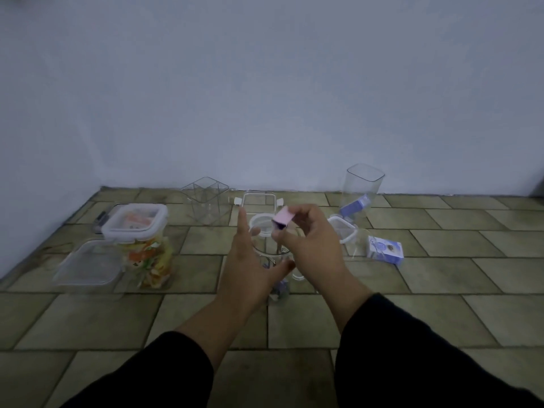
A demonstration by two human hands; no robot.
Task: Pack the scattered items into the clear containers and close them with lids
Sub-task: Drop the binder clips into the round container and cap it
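Right hand grip: the right hand (309, 240) pinched a small pink packet (283, 217) between thumb and fingertips, tilted, just above the mouth of a clear container (272, 260).
Left hand grip: the left hand (250, 269) was spread around the near side of that container, forefinger raised and thumb hooked at its front wall, steadying it and pinching nothing.
Container in hand: stood upright on the tiled floor (412, 319) between the two hands; a few small purple items showed low inside, too blurred to name.
Done so far: one lidded container (141, 242), to the left, was full of colourful packets and its lid looked clipped on.
Partly done: a tall container (360, 195) at the far right held a bluish box and had no lid on.
Left to pack: a blue-and-white box (385, 249) lay loose on the floor to the right.
Left to close: an empty container (206, 201) stood at the back; loose lids (88, 265) lay about unfitted.
Judgement: roughly a third through, with most closing still to come.
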